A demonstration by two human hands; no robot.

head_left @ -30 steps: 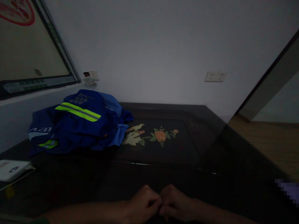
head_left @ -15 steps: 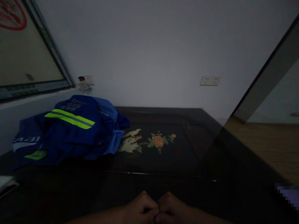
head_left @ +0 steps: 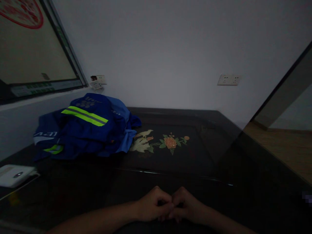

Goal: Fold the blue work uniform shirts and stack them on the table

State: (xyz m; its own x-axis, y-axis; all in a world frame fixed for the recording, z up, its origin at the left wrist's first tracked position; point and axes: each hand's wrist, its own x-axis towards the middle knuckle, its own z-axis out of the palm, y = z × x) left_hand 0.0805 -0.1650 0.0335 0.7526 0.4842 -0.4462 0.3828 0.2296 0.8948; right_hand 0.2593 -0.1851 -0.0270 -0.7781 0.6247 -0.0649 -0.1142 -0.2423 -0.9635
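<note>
My left hand (head_left: 154,203) and my right hand (head_left: 186,204) meet at the near side of the dark, glossy table (head_left: 195,159). Their fingers are curled and press against each other at the fingertips. Whether something small is pinched between them is too dark to tell. Beyond the hands, a pink rose and pale bird decoration (head_left: 170,143) is set into the tabletop. To the left of it lies a crumpled blue jacket (head_left: 90,139) with yellow-green reflective strips.
A white box-like device (head_left: 17,175) with a cable lies at the left. One wall socket (head_left: 229,80) is at the right; another socket (head_left: 97,81) hangs loose near the window (head_left: 36,48). The wooden floor (head_left: 280,146) shows past the table's right edge.
My view has shifted left and down, so more of the white device shows. Both hands appear higher in view, and the fingers have moved against each other, now touching at the tips.
</note>
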